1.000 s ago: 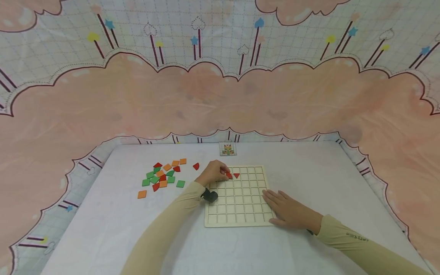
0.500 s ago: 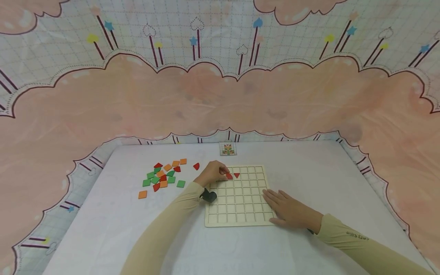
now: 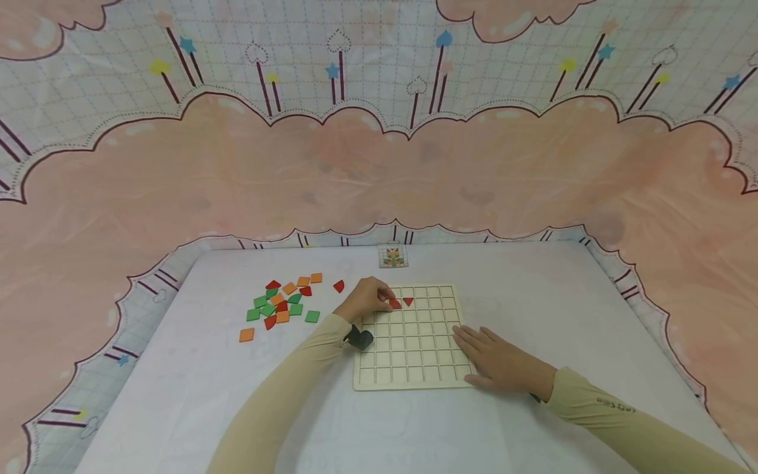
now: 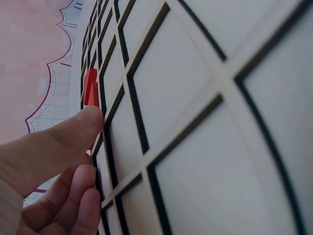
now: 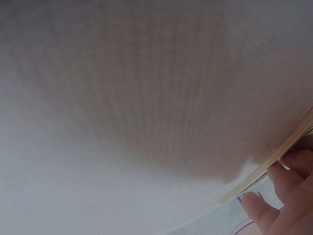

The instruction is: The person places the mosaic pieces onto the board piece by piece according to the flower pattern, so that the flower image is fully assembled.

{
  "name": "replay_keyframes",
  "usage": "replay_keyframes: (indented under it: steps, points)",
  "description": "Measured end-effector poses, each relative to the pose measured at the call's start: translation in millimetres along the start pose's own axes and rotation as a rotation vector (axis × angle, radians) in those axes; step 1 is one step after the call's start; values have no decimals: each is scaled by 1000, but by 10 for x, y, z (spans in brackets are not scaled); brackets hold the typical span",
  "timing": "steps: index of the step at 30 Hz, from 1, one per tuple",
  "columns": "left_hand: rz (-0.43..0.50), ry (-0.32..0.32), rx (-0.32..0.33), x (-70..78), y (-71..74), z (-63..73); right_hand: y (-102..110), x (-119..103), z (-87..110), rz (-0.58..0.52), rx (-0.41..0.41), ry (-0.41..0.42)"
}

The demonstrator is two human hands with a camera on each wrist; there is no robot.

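A pale wooden board (image 3: 414, 342) with a grid of square cells lies on the table. My left hand (image 3: 365, 298) reaches over its far left part, thumb and fingers pinching a red tile (image 3: 395, 304) at a cell of the far row. Just right of that tile sits a small red triangle tile (image 3: 408, 301) in the same row. In the left wrist view the thumb (image 4: 73, 129) covers part of the red tile. My right hand (image 3: 503, 363) rests on the board's right edge with fingers extended; the right wrist view has its fingers at the board's wooden edge (image 5: 254, 178).
Left of the board lie scattered orange, green and red tiles (image 3: 277, 299), with one red tile (image 3: 339, 286) apart from them, near the left hand. Behind the board is a small card (image 3: 393, 257) bearing a coloured tile pattern. A printed cloth backdrop (image 3: 379, 171) rises behind the table.
The red tile under my left fingers has turned slightly and lies flatter at its cell. Both hands hold nearly the same places.
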State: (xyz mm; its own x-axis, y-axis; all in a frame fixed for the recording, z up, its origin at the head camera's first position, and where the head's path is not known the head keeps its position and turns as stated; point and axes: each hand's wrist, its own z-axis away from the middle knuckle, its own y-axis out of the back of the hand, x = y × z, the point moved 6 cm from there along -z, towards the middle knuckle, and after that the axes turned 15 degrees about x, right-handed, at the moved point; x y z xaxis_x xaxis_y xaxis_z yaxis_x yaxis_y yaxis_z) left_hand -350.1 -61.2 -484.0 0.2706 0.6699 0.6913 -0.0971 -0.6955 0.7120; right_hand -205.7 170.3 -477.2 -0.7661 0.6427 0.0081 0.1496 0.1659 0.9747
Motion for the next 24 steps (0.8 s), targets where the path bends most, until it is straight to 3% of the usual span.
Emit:
replay_keyframes:
  steps: [7, 15, 24]
  points:
    - [-20, -4, 7, 16, 20, -3, -31, 15, -3, -15, -60, -43]
    - [-15, 18, -6, 10, 58, 29, -33, 17, 8, -16, -30, -29]
    - [38, -18, -1, -83, 268, 97, -89, 39, 11, -13, -57, -44]
